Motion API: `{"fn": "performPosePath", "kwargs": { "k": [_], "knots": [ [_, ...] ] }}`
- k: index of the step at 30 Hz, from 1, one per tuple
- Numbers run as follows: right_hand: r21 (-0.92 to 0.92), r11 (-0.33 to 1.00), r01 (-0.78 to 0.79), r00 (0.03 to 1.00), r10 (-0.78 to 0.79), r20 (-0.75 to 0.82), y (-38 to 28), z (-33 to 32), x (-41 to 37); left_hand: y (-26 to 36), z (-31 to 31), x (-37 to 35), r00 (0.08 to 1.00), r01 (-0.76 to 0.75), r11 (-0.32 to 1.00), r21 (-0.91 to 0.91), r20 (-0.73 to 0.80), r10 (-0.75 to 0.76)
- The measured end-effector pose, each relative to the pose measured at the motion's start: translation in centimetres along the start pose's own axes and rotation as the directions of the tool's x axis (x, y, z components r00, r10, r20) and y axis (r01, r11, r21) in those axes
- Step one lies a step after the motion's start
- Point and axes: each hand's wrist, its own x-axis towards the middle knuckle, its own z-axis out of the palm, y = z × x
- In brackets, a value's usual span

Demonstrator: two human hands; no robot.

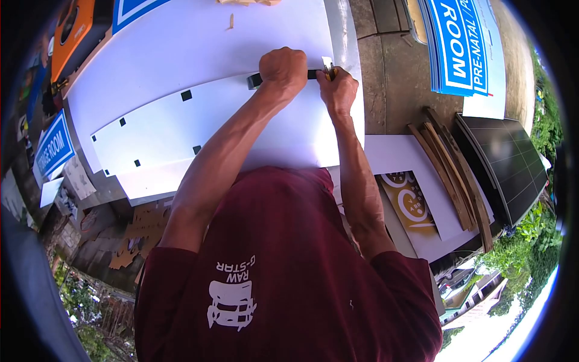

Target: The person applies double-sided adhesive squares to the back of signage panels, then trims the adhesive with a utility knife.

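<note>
My left hand [283, 66] is closed in a fist over black tape [312, 74], part of which shows between my two hands. What looks like the tape's roll [254, 81] pokes out at the left side of this fist. My right hand [339, 86] grips a cutter knife [328, 65], its pale blade end pointing up, close to the tape's right end. Under both hands lies a long white panel [241, 127] with several small black tape squares [187, 95] stuck along its left half.
A larger white board [151, 66] lies beneath the panel. At upper right are stacked blue signs [455, 48]; another blue sign [55, 143] stands at left. Wood strips [452, 175] and a dark gridded panel [506, 163] lie at right. An orange case [73, 36] is at upper left.
</note>
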Motion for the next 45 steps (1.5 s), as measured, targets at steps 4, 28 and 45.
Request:
{"fn": "performPosePath", "kwargs": {
  "k": [4,28,45],
  "knots": [
    [-0.104,0.988,-0.115,0.990,0.123,0.074,-0.9,-0.9,0.2,0.0,0.3,0.1,1.000,0.000,1.000,-0.008,-0.010,0.000],
    [0.160,0.984,-0.079,0.954,0.028,0.298,2.7,-3.9,0.6,-0.2,0.4,-0.5,0.999,0.000,1.000,0.012,-0.041,0.001],
    [-0.273,0.941,0.198,0.926,-0.088,0.366,-1.8,-2.1,-2.5,-0.5,0.7,-0.1,0.995,-0.022,1.000,0.010,-0.093,0.023]
  ]
}}
